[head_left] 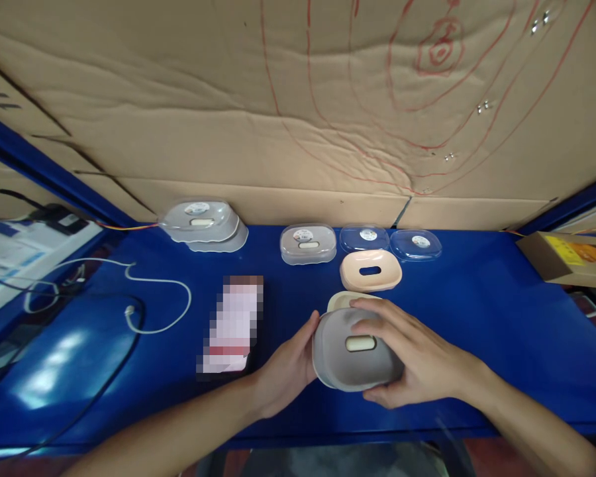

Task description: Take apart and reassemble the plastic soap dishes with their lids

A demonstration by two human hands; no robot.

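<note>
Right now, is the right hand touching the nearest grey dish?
Touching. The head view shows the right hand wrapped around one end of the nearest grey dish.

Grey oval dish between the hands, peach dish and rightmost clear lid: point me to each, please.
Grey oval dish [356, 367]: head view, grey surface just below the slot.
Peach dish [351, 270]: head view, bare surface left of its slot.
Rightmost clear lid [419, 241]: head view, its round sticker.
</note>
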